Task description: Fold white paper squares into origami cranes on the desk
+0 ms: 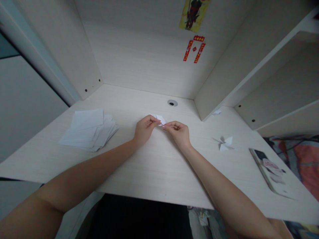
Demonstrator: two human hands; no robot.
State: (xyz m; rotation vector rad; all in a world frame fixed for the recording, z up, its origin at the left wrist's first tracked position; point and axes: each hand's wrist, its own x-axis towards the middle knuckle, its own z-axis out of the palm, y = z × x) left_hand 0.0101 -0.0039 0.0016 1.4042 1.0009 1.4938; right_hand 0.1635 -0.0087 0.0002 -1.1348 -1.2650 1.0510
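A small folded piece of white paper [160,119] is held above the middle of the desk, between my two hands. My left hand [146,127] pinches its left side with thumb and forefinger. From the right, my right hand [179,131] pinches its lower right edge, the fingers curled in. The fingertips of both hands nearly meet, and they cover part of the paper's folds. To the right lies a folded white paper figure with pointed wings [226,143], apart from my hands. A loose stack of white paper sheets [86,129] lies to the left.
A phone [270,171] with a round attachment lies at the desk's right side. A round cable hole [172,103] sits near the back panel. A vertical divider [219,83] rises at the right, with a white scrap [216,113] by its foot. Red stickers [194,49] decorate the back panel.
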